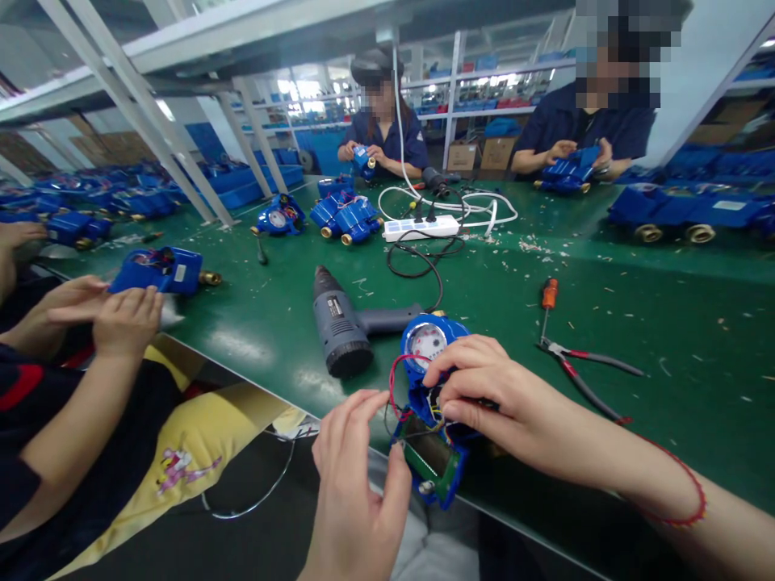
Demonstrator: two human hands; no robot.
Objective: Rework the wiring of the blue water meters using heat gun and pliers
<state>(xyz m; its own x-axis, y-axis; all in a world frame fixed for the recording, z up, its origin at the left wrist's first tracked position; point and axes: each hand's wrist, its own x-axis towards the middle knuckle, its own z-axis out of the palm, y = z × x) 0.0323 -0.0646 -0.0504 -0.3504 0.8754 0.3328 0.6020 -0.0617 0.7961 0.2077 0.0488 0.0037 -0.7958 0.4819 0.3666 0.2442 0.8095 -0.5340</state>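
Cool, fairly even light covered the green table (496, 290) around the heat gun (343, 327), with soft pale glare on the surface to the tool's left. Far beyond it, white patches of light burned out behind the shelves (448, 105), where detail turned hazy. The floor (242, 476) nearer the camera than the tool sank into dimness. The heat gun and the blue meter (427, 343) beside it looked moderately clear. Wide-angle distortion stretched the outer edges, and the far-left units (78, 226) seemed smeared, perhaps by motion.
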